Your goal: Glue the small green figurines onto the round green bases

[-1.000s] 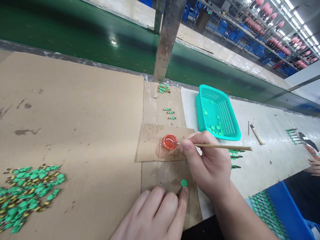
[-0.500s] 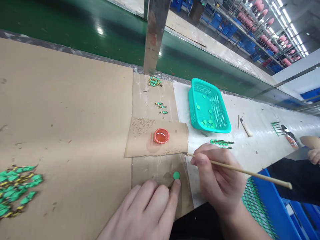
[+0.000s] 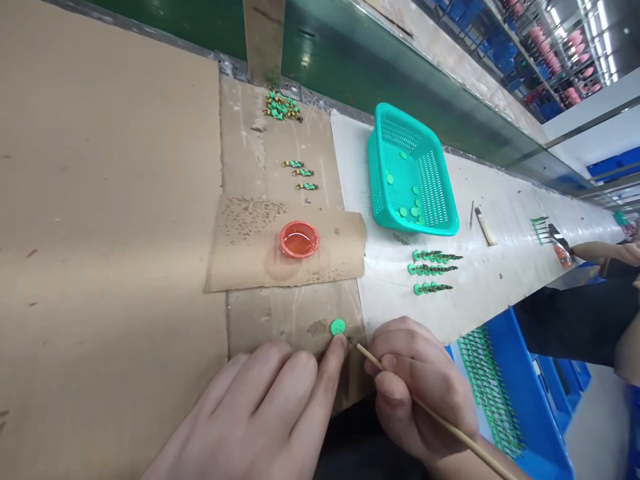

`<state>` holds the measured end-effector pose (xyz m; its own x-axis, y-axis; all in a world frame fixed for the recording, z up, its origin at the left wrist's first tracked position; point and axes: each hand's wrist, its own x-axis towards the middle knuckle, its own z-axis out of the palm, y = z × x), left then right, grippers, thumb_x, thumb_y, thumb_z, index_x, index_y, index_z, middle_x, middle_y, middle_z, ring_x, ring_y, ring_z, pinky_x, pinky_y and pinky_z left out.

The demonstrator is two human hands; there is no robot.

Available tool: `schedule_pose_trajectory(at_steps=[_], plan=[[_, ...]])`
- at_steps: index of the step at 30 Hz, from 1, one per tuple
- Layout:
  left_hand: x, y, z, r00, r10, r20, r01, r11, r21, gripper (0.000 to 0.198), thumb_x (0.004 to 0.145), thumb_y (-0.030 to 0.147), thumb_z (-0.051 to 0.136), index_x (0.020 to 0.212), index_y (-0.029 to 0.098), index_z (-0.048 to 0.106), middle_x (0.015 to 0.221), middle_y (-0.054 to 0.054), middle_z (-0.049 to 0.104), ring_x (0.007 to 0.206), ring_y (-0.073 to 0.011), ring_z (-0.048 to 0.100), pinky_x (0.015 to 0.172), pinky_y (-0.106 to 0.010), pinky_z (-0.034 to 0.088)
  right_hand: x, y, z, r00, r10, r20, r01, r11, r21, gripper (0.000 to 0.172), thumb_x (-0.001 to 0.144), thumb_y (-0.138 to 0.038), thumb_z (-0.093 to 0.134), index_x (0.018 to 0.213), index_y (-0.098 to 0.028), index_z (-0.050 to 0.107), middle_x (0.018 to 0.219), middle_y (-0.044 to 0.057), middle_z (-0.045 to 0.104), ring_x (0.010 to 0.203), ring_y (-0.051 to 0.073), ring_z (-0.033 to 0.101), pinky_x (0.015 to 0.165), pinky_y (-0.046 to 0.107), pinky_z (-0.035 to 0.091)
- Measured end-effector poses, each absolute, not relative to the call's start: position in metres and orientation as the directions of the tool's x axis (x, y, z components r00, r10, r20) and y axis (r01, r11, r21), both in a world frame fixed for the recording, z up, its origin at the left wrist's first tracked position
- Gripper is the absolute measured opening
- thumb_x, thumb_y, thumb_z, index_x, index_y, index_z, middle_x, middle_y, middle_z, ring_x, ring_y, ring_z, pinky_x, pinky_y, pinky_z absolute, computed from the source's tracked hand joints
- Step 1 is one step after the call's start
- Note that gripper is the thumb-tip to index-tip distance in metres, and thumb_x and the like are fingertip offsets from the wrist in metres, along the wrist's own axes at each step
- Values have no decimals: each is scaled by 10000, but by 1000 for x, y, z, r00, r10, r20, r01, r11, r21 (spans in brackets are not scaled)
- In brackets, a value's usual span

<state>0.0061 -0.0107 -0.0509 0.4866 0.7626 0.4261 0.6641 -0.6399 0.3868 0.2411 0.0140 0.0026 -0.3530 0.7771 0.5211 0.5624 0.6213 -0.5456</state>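
My left hand [image 3: 265, 407] is palm down on brown cardboard, its index fingertip pressing the lower edge of a small round green disc [image 3: 338, 327]. The other fingers are bent, their tips hidden. Small dark marks show on the disc's face. In my right hand [image 3: 425, 387], thumb and fingers pinch a thin paintbrush [image 3: 369, 353] with a light wooden handle. Its fine dark tip is at the disc's lower right edge, beside my left fingertip. Beyond my hands a small red cup [image 3: 299, 240] of reddish-brown liquid stands on a cardboard piece [image 3: 240, 263] covered in brown specks.
A teal basket [image 3: 377, 200] holds several green discs. Right of my hands lie rows of green pieces with brown tips [image 3: 433, 269]. Small green-and-yellow pieces [image 3: 283, 105] are heaped at the back. A blue crate [image 3: 537, 413] stands below the table edge; another person's arm [image 3: 607, 252] is at far right.
My right hand has brought the brush from the speckled cardboard's edge down and left to the green disc. Marks now show on the disc. My left hand stays at it; the view has shifted.
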Motion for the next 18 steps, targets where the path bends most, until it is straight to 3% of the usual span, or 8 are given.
schedule_pose_trajectory(at_steps=[11, 18], plan=[[9, -10, -52, 467, 760, 453, 626, -645, 437, 549, 1187, 259, 559, 1718, 130, 613, 983, -74, 688, 1004, -267, 598, 902, -449, 444, 237, 19, 3, -345, 762, 547, 543, 638, -546, 103, 1204, -140, 562, 1175, -197, 643, 838, 41, 717, 675, 166, 661, 619, 310, 654], [10, -11, -51, 452, 762, 464, 623, -642, 446, 580, 1175, 244, 541, 1746, 158, 596, 992, -77, 690, 994, -273, 608, 899, -443, 454, 239, 21, -1, -335, 757, 561, 530, 643, -553, 83, 1198, -140, 585, 1211, -193, 647, 837, 37, 724, 671, 168, 657, 604, 322, 649]])
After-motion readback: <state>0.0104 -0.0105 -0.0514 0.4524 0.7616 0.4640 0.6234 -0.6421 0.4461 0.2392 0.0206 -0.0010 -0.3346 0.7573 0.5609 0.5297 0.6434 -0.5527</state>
